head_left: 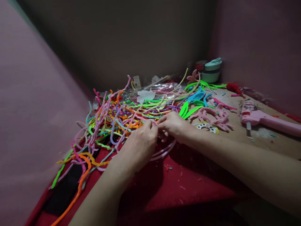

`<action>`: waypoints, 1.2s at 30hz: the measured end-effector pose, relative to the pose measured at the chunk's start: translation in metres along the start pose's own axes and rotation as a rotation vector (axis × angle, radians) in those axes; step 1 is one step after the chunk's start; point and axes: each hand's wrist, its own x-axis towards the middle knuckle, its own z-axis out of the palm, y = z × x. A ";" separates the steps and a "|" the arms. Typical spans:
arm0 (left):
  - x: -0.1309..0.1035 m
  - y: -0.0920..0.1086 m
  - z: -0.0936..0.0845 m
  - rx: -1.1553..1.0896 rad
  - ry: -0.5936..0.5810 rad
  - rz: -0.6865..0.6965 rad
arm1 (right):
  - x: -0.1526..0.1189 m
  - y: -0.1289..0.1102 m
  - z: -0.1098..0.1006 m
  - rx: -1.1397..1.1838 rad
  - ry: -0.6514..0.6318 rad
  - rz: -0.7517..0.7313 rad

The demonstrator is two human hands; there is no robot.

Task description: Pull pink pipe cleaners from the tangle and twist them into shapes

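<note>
My left hand point(144, 138) and my right hand point(171, 125) meet at the front edge of a heap of coloured fuzzy stems point(122, 116). The fingertips of both are pinched together on a small piece of pink stem point(154, 123), mostly hidden by the fingers. Pale pink looped strands point(164, 153) hang below the hands, over the red cloth point(178, 185). To the right of my right hand lie bright green leaf shapes point(184, 110) and a twisted pink stem shape point(219, 116).
A pink glue gun point(265, 118) rests on the brown board point(237, 141) at the right. A green lidded container point(211, 70) stands at the back. A white perforated disc point(207, 127) lies beside my right forearm. A black item point(64, 190) and an orange stem point(77, 196) are at the left.
</note>
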 end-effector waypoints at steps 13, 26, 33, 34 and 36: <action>0.002 0.016 -0.008 0.040 -0.107 -0.015 | 0.002 0.000 0.003 0.070 0.046 0.087; 0.006 -0.011 0.003 -0.820 0.295 -0.193 | 0.007 0.003 -0.007 0.358 -0.115 0.001; 0.012 -0.025 -0.002 -1.588 0.126 -0.480 | 0.006 0.002 -0.008 0.410 -0.205 -0.076; 0.012 -0.025 -0.002 -1.613 0.091 -0.479 | 0.005 0.002 -0.007 0.410 -0.211 -0.076; 0.012 -0.026 -0.001 -1.612 0.090 -0.508 | 0.005 0.003 -0.007 0.408 -0.209 -0.066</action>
